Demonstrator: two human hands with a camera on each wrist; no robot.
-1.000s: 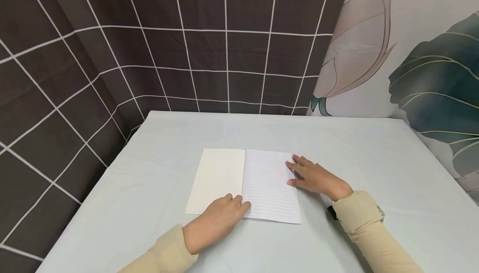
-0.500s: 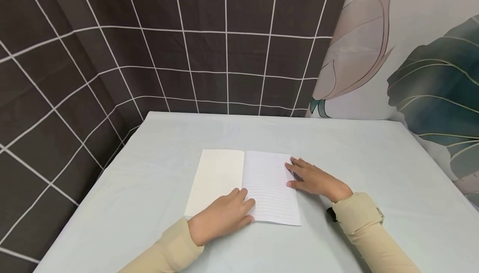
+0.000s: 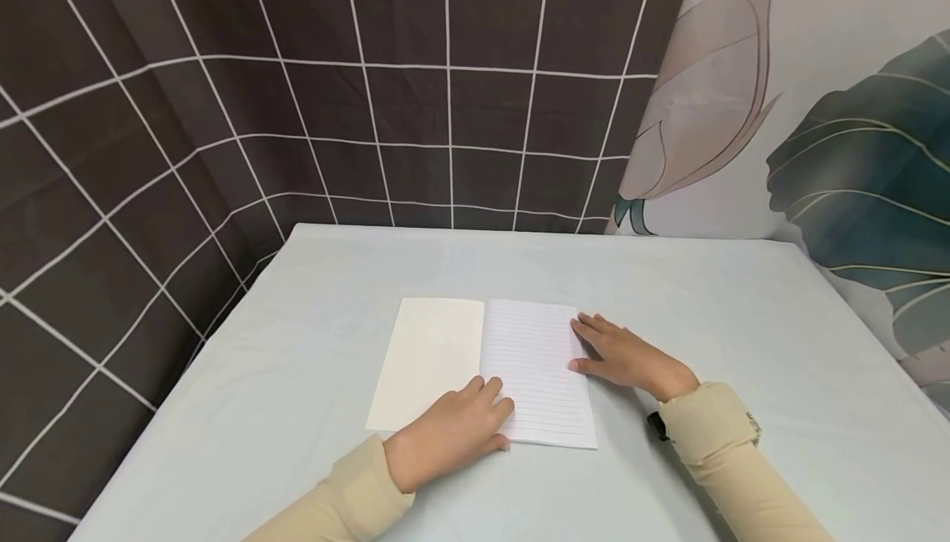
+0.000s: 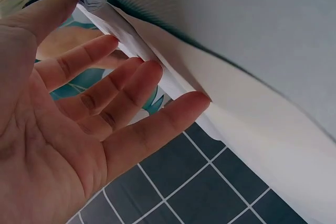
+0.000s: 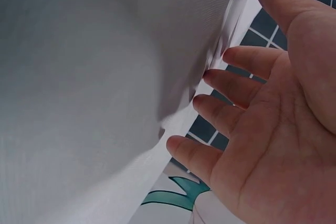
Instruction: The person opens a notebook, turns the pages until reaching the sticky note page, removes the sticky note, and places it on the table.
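Note:
An open notebook [image 3: 538, 369] lies on the table, its left side a plain cream sheet [image 3: 434, 344] and its right side a white lined page. My left hand [image 3: 449, 435] rests over the notebook's lower middle, fingertips on the lined page beside the fold and thumb at the bottom edge. In the left wrist view the fingers of this left hand [image 4: 79, 108] are gently bent and spread against the paper. At the page's upper right edge, my right hand [image 3: 627, 360] touches the paper with extended fingers. The right wrist view shows these fingertips [image 5: 202, 102] along the page edge.
A pale cloth covers the table [image 3: 297, 303]. Behind and to the left hangs a dark curtain [image 3: 486, 105] with a white grid. A flower-and-leaf patterned curtain [image 3: 853, 14] hangs at the right.
My left hand has slid right, from the cream sheet and fold onto the lower left of the lined page. My right hand stays at the right edge, its fingers shifting slightly.

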